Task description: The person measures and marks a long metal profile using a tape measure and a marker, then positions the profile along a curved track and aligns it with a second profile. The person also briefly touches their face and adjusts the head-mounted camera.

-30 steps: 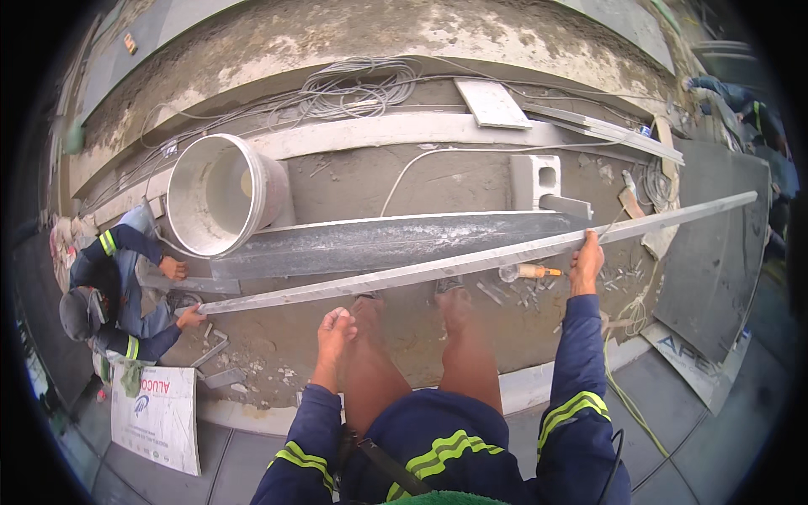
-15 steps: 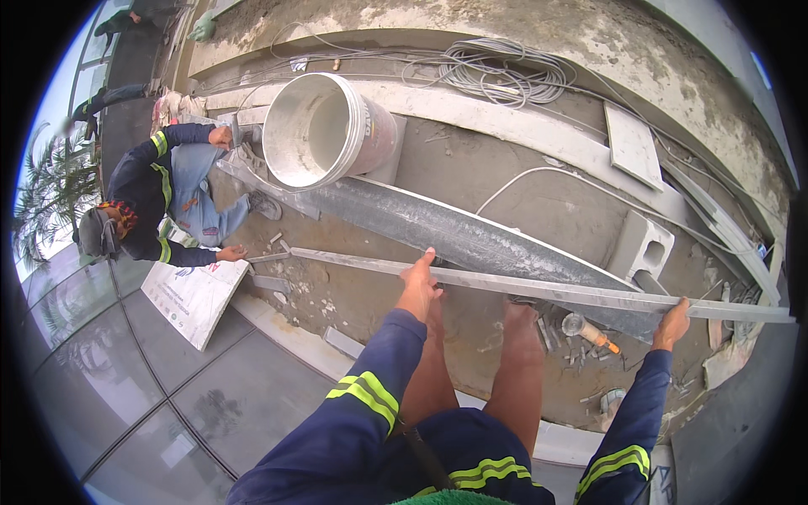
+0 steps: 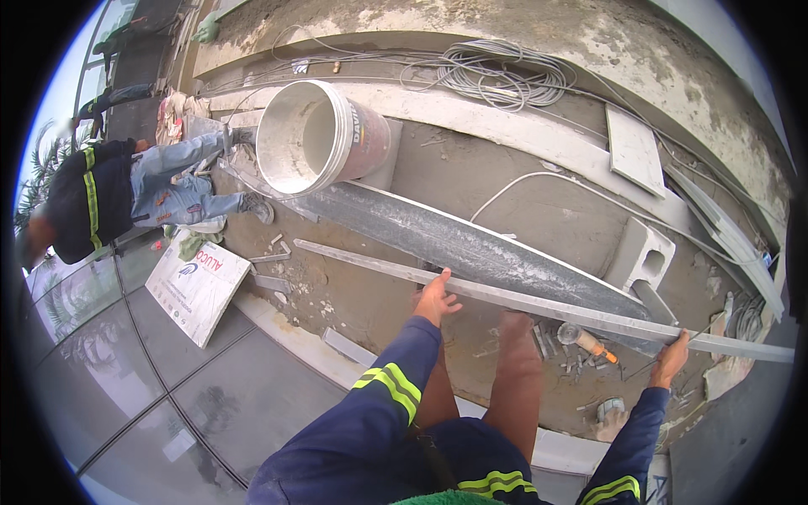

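A long, thin grey metal bar (image 3: pixel 539 299) crosses in front of me, sloping down to the right. My left hand (image 3: pixel 435 300) holds it left of its middle, thumb over the bar and some fingers stretched out below. Near the right end, my right hand (image 3: pixel 671 360) is wrapped round the same bar. Just beyond lies a wide dark grey panel (image 3: pixel 471 244) with a pale edge, dusty on its face. A white bucket (image 3: pixel 362 143) stands by the panel's far left end.
A co-worker (image 3: pixel 93 198) is at the left, beside a white printed board (image 3: pixel 198 282). Coiled grey cable (image 3: pixel 505 76) lies at the back. A hollow block (image 3: pixel 644 252) sits to the right. An orange-handled tool (image 3: pixel 589 342) and scraps lie near my bare legs.
The bar has swung, its right end coming nearer to me, and my hands moved with it. The co-worker has risen and moved left, away from the bar's left end.
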{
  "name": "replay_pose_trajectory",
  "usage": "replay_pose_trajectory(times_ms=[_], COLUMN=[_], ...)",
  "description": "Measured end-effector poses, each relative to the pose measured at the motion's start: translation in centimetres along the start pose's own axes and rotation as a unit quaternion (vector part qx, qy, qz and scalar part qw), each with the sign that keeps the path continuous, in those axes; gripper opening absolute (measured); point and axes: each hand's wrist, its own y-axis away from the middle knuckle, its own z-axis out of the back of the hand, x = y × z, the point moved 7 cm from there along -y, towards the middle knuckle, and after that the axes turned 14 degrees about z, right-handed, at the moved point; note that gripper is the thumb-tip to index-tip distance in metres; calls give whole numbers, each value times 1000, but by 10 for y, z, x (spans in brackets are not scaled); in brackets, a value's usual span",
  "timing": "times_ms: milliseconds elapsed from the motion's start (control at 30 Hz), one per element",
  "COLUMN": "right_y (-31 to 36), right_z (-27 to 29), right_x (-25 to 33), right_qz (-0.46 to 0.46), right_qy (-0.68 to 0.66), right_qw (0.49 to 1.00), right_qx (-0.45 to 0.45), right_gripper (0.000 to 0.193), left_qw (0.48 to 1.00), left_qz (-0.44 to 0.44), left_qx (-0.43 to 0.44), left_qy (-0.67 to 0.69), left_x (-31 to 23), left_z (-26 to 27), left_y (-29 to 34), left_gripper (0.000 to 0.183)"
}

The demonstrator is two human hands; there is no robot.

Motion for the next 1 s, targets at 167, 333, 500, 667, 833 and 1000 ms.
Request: replay_pose_trajectory(times_ms=[167, 333, 500, 667, 833, 1000], right_y=[14, -10, -5, 3, -17, -67], right_z=[-12, -15, -1, -11, -26, -12], right_x=[25, 19, 11, 4, -12, -27], right_qz=[16, 24, -56, -38, -139, -113], right_qy=[-24, 26, 71, 49, -49, -10], right_qw=[1000, 997, 994, 994, 988, 989], right_qx=[10, -66, -60, -88, -46, -96], right_gripper=[43, 44, 63, 62, 71, 73], left_qw=[1000, 997, 987, 968, 942, 916], left_qz=[-6, -44, -124, -223, -312, -372], left_qx=[1, 50, 77, 88, 123, 147], left_qy=[5, 25, 62, 73, 18, -11], left_x=[5, 1, 13, 8, 4, -8], left_z=[6, 22, 26, 26, -16, -76], left_y=[-46, -47, 40, 123, 191, 223], left_gripper=[79, 76, 61, 63, 61, 56])
